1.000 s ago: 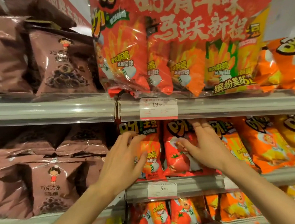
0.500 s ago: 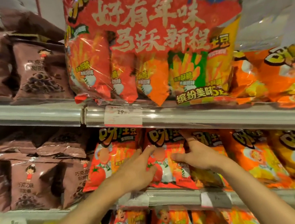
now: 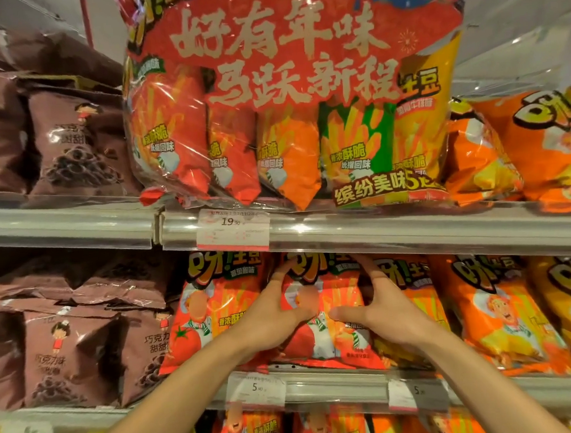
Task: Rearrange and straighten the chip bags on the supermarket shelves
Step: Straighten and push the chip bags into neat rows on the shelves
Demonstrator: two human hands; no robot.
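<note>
Brown bags (image 3: pixel 69 349) fill the shelf left of the red bag (image 3: pixel 323 319), with another red bag beside it. The left hand (image 3: pixel 271 316) grips the red bag's left edge, fingers curled behind, thumb in front. The right hand (image 3: pixel 376 308) grips its right edge likewise. Orange bags (image 3: pixel 500 312) stand right.

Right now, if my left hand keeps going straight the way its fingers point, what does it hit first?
Probably the shelf rail above: the left hand points up along the red tomato-flavour chip bag it holds. Depth is unclear.
</note>
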